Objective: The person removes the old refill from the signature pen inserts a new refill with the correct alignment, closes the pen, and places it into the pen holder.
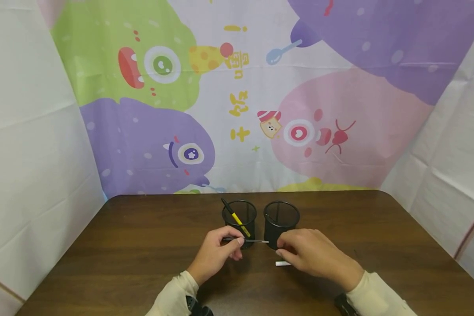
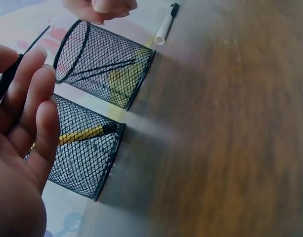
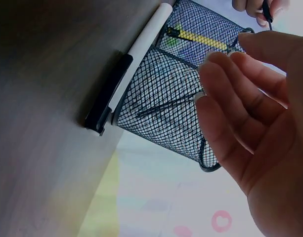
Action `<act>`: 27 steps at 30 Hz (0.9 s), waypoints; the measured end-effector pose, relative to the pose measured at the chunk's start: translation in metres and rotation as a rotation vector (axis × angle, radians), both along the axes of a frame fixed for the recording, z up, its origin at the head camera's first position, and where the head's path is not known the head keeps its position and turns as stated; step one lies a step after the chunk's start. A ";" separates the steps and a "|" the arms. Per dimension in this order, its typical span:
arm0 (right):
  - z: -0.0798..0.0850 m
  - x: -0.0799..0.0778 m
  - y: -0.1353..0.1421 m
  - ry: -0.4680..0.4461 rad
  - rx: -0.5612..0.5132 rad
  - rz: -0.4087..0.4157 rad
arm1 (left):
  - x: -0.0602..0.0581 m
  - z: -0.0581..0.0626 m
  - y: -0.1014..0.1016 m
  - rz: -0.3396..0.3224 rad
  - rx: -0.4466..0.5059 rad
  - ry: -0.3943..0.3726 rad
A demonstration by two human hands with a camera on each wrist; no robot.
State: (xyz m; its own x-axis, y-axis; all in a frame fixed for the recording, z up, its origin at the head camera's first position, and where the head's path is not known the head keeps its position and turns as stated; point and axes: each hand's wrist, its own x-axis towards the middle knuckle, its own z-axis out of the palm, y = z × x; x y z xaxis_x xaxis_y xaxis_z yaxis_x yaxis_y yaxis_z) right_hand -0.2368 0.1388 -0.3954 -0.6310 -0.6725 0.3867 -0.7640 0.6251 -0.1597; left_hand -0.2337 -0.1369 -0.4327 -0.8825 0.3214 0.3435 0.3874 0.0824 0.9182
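My left hand (image 1: 217, 250) pinches a thin dark stick (image 1: 254, 241) between thumb and fingers. Its slim, paler end points right; its exact kind is unclear. Just in front of the right mesh cup (image 1: 275, 232) hovers my right hand (image 1: 312, 252), fingers loosely bent, with nothing visible in them. A white pen with a black clipped cap (image 3: 109, 91) lies on the table below that hand, partly hidden by it in the head view. The left mesh cup (image 1: 225, 221) holds a yellow and black pen (image 1: 237, 218). Through the right cup's mesh, thin dark sticks (image 2: 104, 70) show.
Both black cups stand side by side on a brown wooden table (image 1: 142, 245). Behind the table hangs a cartoon-printed cloth (image 1: 237, 171), and pale cloth walls (image 1: 35, 145) enclose the sides.
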 end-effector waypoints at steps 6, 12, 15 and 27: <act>0.000 0.001 -0.003 0.032 -0.052 0.027 | 0.000 0.000 0.001 -0.019 -0.001 -0.006; 0.004 0.004 -0.007 -0.011 -0.108 0.022 | 0.000 0.000 0.002 -0.031 0.000 -0.002; 0.006 0.007 -0.009 -0.016 -0.142 0.041 | 0.000 0.000 0.003 -0.036 0.003 -0.002; 0.006 0.010 -0.013 -0.008 -0.183 0.061 | 0.006 0.004 0.008 -0.057 -0.005 0.018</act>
State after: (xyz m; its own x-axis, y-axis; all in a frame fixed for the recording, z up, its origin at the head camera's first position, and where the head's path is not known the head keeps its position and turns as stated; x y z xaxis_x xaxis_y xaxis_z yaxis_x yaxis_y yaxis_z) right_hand -0.2267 0.1261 -0.3889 -0.5945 -0.6285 0.5015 -0.7981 0.5374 -0.2725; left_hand -0.2273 -0.1293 -0.4288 -0.8561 0.3728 0.3579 0.4084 0.0639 0.9106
